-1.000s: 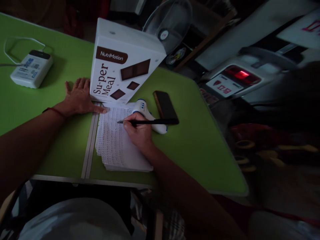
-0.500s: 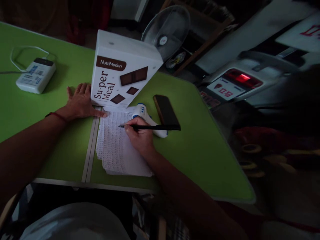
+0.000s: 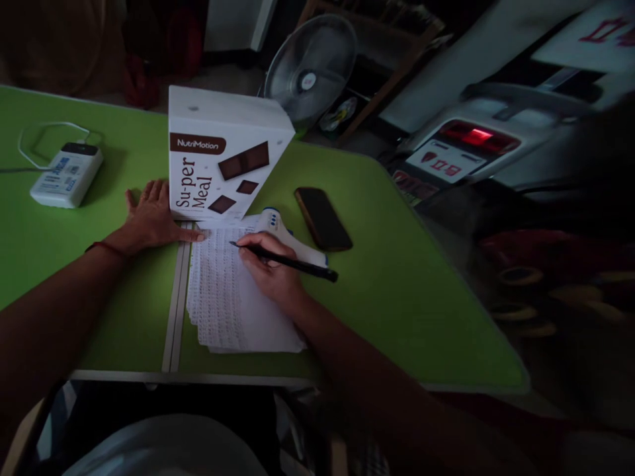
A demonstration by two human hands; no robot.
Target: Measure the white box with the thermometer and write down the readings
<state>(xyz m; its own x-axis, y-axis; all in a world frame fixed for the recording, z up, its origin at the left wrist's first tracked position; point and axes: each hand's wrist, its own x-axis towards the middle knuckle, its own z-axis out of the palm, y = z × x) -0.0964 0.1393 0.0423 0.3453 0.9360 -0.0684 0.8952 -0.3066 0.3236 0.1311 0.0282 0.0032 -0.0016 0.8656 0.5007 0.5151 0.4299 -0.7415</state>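
Note:
A black pen (image 3: 297,263) is pinched in my right hand (image 3: 270,268), its tip at the upper part of the written-on paper sheets (image 3: 223,297). Rows of handwriting fill the left side of the top sheet; its lower right is blank. My left hand (image 3: 151,215) lies flat with fingers spread on the green table, its thumb reaching to the paper's upper left edge. Beside those fingers stands a white box (image 3: 223,158) marked NutriMotion Su-per Meal. Just beyond my right hand lies a white and blue infrared thermometer (image 3: 285,231), partly hidden by the hand.
The green table (image 3: 397,297) has a metal seam left of the paper. A dark phone (image 3: 323,218) lies right of the thermometer. At the left is a white device (image 3: 67,175) with a cable. A fan (image 3: 310,73) stands behind the table, a machine with a red light (image 3: 479,135) at right.
The pen's rear end has swung down and toward me, and its tip has shifted slightly on the paper. My left hand keeps its place; the whole view has shifted a little.

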